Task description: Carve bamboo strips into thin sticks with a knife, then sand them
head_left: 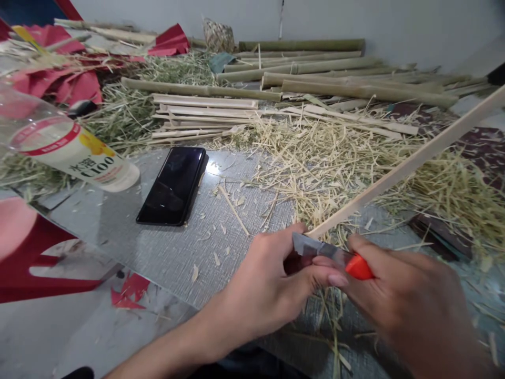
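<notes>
A long, pale bamboo strip (394,176) slants up to the right from my left hand (276,279), whose fingers are closed round its lower end. In my right hand (410,300) is a knife (321,248) with an orange-red handle, gripped close to the blade. The blade points left and lies across the strip's lower end, right by my left fingers. My left thumb is stretched below the blade, near the handle. How deep the edge sits in the bamboo is hidden.
A black phone (171,187) lies on the grey table (221,252), with a tilted plastic bottle (79,150) to its left. Bamboo shavings (315,163) heap behind my hands. Split bamboo pieces (205,112) and bamboo poles (323,87) lie further back. A red stool (27,252) stands lower left.
</notes>
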Available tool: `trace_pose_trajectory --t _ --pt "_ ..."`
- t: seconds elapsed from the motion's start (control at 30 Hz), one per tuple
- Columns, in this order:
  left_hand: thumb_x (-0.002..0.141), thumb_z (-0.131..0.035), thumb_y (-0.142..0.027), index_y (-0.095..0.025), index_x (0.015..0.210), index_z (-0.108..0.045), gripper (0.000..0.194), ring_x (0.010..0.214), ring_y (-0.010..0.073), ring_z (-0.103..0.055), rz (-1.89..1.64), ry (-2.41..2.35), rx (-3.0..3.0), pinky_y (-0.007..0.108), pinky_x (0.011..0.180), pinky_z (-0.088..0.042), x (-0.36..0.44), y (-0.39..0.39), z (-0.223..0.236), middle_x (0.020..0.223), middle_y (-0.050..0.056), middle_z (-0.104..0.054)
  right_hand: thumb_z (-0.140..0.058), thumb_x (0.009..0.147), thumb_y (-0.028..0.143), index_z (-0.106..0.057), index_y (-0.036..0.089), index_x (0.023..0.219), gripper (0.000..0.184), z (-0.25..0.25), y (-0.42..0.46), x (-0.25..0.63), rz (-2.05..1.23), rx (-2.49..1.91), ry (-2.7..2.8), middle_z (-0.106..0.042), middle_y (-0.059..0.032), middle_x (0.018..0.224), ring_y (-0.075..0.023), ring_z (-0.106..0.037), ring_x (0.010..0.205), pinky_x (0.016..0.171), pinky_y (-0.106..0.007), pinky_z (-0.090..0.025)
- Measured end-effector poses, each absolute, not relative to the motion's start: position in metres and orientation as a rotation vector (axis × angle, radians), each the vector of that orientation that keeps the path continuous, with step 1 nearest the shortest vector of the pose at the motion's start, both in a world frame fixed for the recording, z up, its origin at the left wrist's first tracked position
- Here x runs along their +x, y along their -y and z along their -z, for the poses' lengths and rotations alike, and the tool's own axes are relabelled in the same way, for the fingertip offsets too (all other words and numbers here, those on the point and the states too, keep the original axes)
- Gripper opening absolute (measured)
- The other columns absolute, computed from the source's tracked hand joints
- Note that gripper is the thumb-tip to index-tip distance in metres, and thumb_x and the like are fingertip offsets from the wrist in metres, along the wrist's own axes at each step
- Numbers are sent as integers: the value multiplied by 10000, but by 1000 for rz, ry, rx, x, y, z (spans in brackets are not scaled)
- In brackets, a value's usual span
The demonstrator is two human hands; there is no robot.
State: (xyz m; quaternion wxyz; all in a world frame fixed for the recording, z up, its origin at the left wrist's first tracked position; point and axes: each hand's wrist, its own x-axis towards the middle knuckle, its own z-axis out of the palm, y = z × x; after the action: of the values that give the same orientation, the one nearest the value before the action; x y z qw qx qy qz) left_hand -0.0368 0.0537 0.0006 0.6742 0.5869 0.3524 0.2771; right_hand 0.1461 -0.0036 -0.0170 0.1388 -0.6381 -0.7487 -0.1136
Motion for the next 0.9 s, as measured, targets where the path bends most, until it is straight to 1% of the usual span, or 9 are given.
trace_pose_trajectory --t 0.07,0.1,0.2,0.27,0.33,0.4,0.53,0.7,0.9 --pt "820 -764 -262 -160 742 -683 152 611 70 -480 -608 -808 1299 174 521 -357 -36 -54 1 674 -36 -590 -181 1000 651 -679 181 913 691 15 4 146 356 -1821 2155 -485 17 459 -158 -439 397 478 -304 -211" --pt "818 -768 -284 -159 732 -686 173 610 73 -475 -612 -808 1287 176 516 -353 -36 -54 1 670 -31 -593 -183 1003 645 -684 188 894 687 14 4 145 372 -1817 2145 -489 16 460 -155 -441 399 471 -303 -213" --pt "817 -772 -308 -162 715 -681 200 596 70 -464 -645 -813 1253 175 510 -345 -34 -54 2 659 -33 -596 -193 1000 649 -635 226 699 682 8 4 146 408 -1808 2165 -506 11 471 -139 -417 391 455 -297 -207" --pt "811 -780 -289 -166 709 -675 191 601 63 -474 -674 -831 1231 162 519 -351 -33 -53 3 662 -42 -597 -228 1003 634 -590 235 646 647 6 5 149 422 -1789 2240 -527 14 500 -127 -397 392 452 -288 -200" --pt "805 -788 -267 -168 702 -666 188 598 54 -481 -700 -837 1209 150 526 -359 -32 -53 3 671 -49 -610 -260 1017 585 -587 243 684 579 4 7 151 414 -1772 2329 -529 23 526 -122 -384 398 455 -280 -190" --pt "804 -790 -262 -167 702 -661 189 583 47 -479 -710 -843 1181 147 524 -360 -31 -52 4 672 -53 -623 -268 1025 551 -571 243 708 535 4 9 153 422 -1784 2361 -490 27 517 -122 -372 398 459 -276 -177" --pt "789 -803 -299 -163 712 -662 211 571 51 -452 -689 -910 1150 156 505 -332 -31 -50 5 638 -58 -592 -263 1020 562 -515 232 701 523 4 11 153 457 -1816 2317 -421 34 493 -120 -359 388 455 -266 -169" --pt "782 -805 -325 -160 681 -656 244 520 47 -365 -709 -933 1145 159 464 -285 -30 -48 5 567 -72 -523 -313 1012 561 -539 250 731 476 6 11 152 414 -1787 2376 -458 38 529 -128 -385 405 469 -269 -174" --pt "747 -827 -308 -152 660 -622 272 513 47 -345 -709 -943 1052 162 448 -268 -26 -48 3 556 -71 -506 -265 1013 581 -491 247 671 529 3 9 145 460 -1842 2310 -406 42 473 -136 -337 357 439 -276 -190"
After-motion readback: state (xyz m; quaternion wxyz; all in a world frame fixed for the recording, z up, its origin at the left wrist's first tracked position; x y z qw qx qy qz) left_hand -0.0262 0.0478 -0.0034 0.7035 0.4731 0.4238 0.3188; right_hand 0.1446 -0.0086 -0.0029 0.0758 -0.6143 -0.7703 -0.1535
